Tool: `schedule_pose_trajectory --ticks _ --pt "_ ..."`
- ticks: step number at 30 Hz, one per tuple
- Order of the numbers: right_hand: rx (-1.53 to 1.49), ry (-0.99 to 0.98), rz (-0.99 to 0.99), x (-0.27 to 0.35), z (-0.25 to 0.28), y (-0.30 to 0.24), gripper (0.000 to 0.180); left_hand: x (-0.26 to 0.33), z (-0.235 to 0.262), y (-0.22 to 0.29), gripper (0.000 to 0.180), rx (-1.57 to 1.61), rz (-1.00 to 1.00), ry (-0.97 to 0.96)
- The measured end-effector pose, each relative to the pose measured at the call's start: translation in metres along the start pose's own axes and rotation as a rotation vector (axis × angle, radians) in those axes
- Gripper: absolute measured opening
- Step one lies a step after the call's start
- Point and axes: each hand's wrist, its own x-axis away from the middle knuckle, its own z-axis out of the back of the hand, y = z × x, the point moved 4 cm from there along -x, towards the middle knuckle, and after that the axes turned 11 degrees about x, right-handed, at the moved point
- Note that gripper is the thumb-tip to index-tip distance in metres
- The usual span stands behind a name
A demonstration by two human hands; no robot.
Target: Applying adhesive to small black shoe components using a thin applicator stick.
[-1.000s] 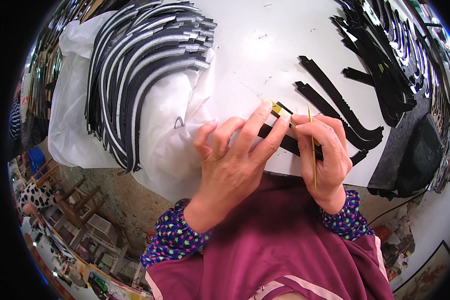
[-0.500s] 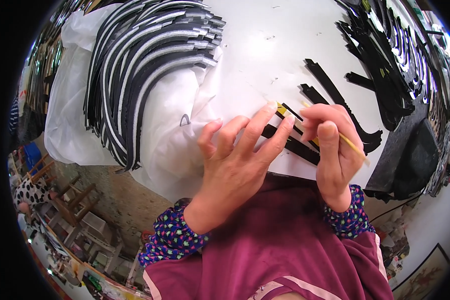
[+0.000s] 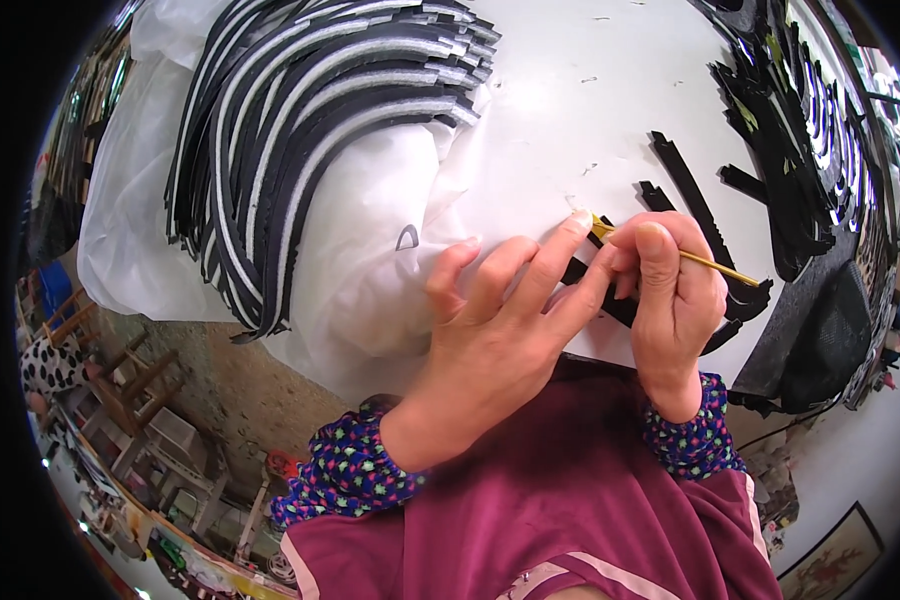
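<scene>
My right hand [image 3: 675, 310] is closed around a thin yellow stick [image 3: 722, 267], pinched between thumb and fingers, its rear end pointing right. My left hand [image 3: 495, 325] lies with its fingers spread, fingertips pressing near a black curved strip [image 3: 615, 306] on the white table [image 3: 545, 120]. A small yellow bit [image 3: 600, 226] shows between the fingertips of both hands; whether it is the stick's tip or part of the strip I cannot tell. Just beyond my right hand lie loose black strips [image 3: 682, 175]. My fingers hide much of the worked strip.
A large stack of curved black strips with light grey bands [image 3: 320, 135] rests on crumpled white plastic sheeting [image 3: 370, 220] at the left. More black strips [image 3: 785, 150] are heaped at the right, beside a dark mesh piece [image 3: 828, 340]. Wooden stools [image 3: 135, 390] stand on the floor at lower left.
The view has shifted, so the table's things sit lower or farther right. The stick in my right hand now lies flatter, and my right hand has come closer to my left fingertips.
</scene>
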Motion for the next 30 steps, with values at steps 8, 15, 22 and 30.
schedule_pose_trajectory --ticks 8,15,22,30 --pt "-0.124 -0.008 -0.014 0.001 0.002 0.007 0.019 0.001 0.0 0.0 0.045 0.011 0.0 0.009" --pt "-0.017 0.003 0.019 0.002 -0.001 0.004 0.018 0.001 -0.001 0.0 0.044 0.024 0.007 0.001" --pt "-0.009 -0.051 0.058 -0.002 0.0 0.003 0.015 0.003 -0.003 -0.001 0.044 0.038 0.0 0.025" --pt "0.249 0.081 0.21 0.015 0.014 -0.004 0.02 0.0 0.0 -0.001 0.047 0.006 -0.028 0.059"
